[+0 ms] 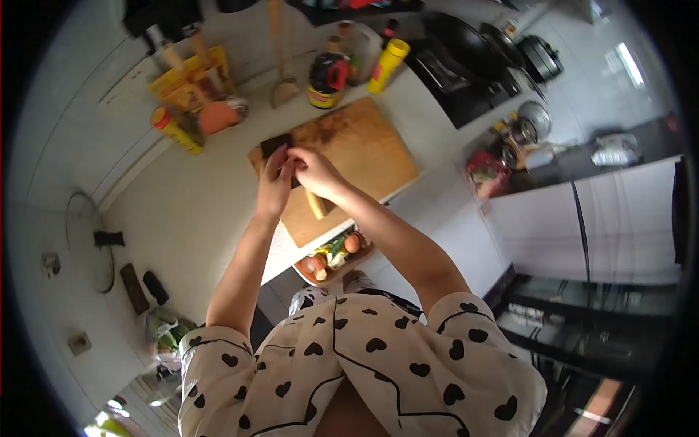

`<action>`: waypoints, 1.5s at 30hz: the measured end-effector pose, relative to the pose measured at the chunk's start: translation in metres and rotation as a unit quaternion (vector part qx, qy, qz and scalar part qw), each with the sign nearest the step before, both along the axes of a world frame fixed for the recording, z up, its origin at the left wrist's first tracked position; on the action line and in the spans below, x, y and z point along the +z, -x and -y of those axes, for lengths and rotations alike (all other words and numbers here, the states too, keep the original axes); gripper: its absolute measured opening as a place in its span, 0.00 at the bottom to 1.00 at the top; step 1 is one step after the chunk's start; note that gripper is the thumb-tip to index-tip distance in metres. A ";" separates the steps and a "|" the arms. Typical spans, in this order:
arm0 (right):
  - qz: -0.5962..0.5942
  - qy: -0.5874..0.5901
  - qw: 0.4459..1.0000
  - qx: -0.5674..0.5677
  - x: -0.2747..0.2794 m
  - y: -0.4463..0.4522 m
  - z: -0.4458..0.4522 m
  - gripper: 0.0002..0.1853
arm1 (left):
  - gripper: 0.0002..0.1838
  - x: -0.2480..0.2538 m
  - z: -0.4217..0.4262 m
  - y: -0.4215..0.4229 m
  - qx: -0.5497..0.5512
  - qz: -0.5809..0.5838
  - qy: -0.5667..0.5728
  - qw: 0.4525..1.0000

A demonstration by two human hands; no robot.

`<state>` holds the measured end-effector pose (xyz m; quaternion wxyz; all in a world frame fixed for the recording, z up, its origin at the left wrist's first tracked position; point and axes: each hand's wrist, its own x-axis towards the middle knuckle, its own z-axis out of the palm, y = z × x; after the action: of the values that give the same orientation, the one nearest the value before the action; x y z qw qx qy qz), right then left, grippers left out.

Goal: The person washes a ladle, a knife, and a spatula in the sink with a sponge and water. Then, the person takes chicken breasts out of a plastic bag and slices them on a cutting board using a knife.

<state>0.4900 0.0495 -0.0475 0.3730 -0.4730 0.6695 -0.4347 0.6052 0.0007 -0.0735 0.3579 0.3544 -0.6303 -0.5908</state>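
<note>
Just off the near edge of the board [378, 156] is a bin [336, 277] of food scraps [352, 243], with greens and round, orange-brown pieces in it.

On the near left part of the board lies what looks like a knife. Its pale handle [316, 205] points toward the person, while its dark blade [274, 144] shows farther up, at the board's left edge; its middle is hidden by the hands. The long axis slants across the board from far left to near right. The handle lies on the person's side of both hands and is nearer the right; the blade is nearer the left.

The left hand [274, 177] and right hand [317, 175] meet above the left part of the board, fingers bent in and seemingly touching. Neither is on the handle. I cannot tell whether something small is pinched between them.

Beyond the board's far edge, a dark jug [327, 79] and a yellow bottle [388, 65] stand on the table [182, 175]. Farther right from the board are the stove [464, 102] and, on it, a wok [460, 47].
</note>
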 end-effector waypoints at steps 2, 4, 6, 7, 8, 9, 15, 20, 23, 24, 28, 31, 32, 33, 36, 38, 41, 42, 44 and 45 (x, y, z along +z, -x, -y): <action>0.054 0.005 0.999 -0.006 -0.043 0.015 -0.024 0.18 | 0.22 -0.028 -0.019 0.010 0.000 0.066 -0.001 0.998; 0.058 -0.014 0.998 0.023 -0.046 0.030 -0.047 0.19 | 0.23 -0.019 -0.039 0.025 -0.022 0.116 0.005 0.993; 0.091 0.021 0.996 0.005 -0.047 0.044 -0.064 0.19 | 0.23 -0.032 -0.048 0.043 -0.071 0.071 -0.073 0.992; 0.109 0.042 0.993 -0.006 -0.042 0.052 -0.073 0.19 | 0.23 -0.032 -0.051 0.055 -0.097 0.086 -0.085 0.988; 0.126 0.063 0.990 -0.014 -0.037 0.060 -0.082 0.19 | 0.23 -0.034 -0.059 0.067 -0.083 0.081 -0.069 0.991; 0.220 0.072 0.971 -0.050 -0.004 0.065 -0.098 0.20 | 0.23 -0.017 -0.072 0.081 -0.068 0.074 -0.052 0.994; 0.091 0.136 0.979 -0.118 0.022 0.166 -0.163 0.24 | 0.23 0.031 -0.129 0.191 -0.084 0.053 0.062 0.993; 0.090 0.163 0.968 -0.166 0.043 0.255 -0.240 0.22 | 0.24 0.057 -0.197 0.290 -0.144 0.054 0.038 0.987; 0.104 0.148 0.960 -0.215 0.057 0.303 -0.282 0.19 | 0.22 0.075 -0.241 0.340 -0.168 -0.025 -0.030 0.985; 0.109 0.143 0.957 -0.226 0.060 0.318 -0.297 0.19 | 0.21 0.083 -0.254 0.353 -0.181 -0.030 -0.043 0.982; 0.095 0.195 0.940 -0.265 0.050 0.381 -0.340 0.18 | 0.19 0.088 -0.287 0.416 -0.258 -0.035 -0.050 0.964; 0.125 0.192 0.920 -0.318 0.042 0.439 -0.372 0.18 | 0.18 0.075 -0.309 0.488 -0.308 -0.014 -0.065 0.949; 0.140 0.180 0.913 -0.337 0.040 0.455 -0.378 0.18 | 0.18 0.071 -0.312 0.510 -0.320 -0.007 -0.067 0.945; 0.141 0.184 0.910 -0.342 0.039 0.473 -0.385 0.19 | 0.18 0.064 -0.315 0.534 -0.332 -0.020 -0.078 0.940; 0.123 0.183 0.899 -0.378 0.021 0.538 -0.401 0.19 | 0.18 0.051 -0.328 0.605 -0.378 -0.015 -0.101 0.920; 0.097 0.156 0.893 -0.410 0.021 0.579 -0.410 0.19 | 0.18 0.046 -0.334 0.654 -0.409 -0.001 -0.100 0.907; 0.099 0.165 0.872 -0.449 0.023 0.638 -0.416 0.20 | 0.18 0.044 -0.338 0.727 -0.443 -0.006 -0.102 0.891; 0.092 0.164 0.866 -0.463 0.022 0.660 -0.417 0.20 | 0.18 0.040 -0.339 0.755 -0.452 -0.009 -0.097 0.887; 0.089 0.153 0.852 -0.493 0.013 0.692 -0.423 0.21 | 0.18 0.028 -0.346 0.797 -0.469 -0.004 -0.096 0.878; 0.094 0.156 0.843 -0.506 0.007 0.708 -0.427 0.22 | 0.19 0.032 -0.351 0.817 -0.482 0.017 -0.094 0.871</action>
<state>-0.2181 0.4769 -0.0405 0.0836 -0.0779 0.7008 -0.7041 -0.2114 0.3517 -0.0419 -0.0167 0.0486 -0.6700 -0.7406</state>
